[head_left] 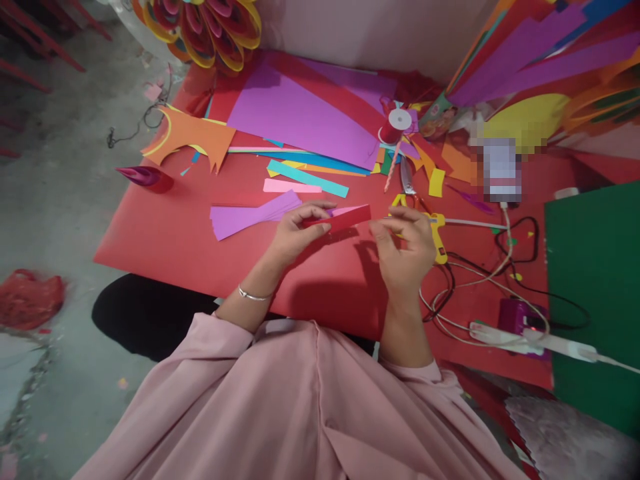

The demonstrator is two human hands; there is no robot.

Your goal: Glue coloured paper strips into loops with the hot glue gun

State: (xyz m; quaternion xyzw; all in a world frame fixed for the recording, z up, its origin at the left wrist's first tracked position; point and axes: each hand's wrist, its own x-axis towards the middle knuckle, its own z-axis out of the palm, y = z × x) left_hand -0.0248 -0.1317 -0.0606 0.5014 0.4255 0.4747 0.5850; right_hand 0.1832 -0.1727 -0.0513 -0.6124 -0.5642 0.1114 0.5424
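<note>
My left hand (295,233) is closed on a folded red paper strip (350,217) with a pink strip showing at its top edge, held just above the red sheet (165,233) covering the work surface. My right hand (406,250) hovers at the strip's right end, fingers curled and slightly apart, not clearly touching it. A stack of purple paper strips (250,215) lies just left of my left hand. Behind my right hand lie a yellow glue gun (439,235) and scissors (407,183).
Large purple sheets (305,113), teal and pink strips (305,177), an orange cut-out (187,137) and a ribbon spool (399,121) lie farther back. Cables, a power strip (530,340) and a green sheet (595,287) are at right. A paper flower (205,27) stands at the back.
</note>
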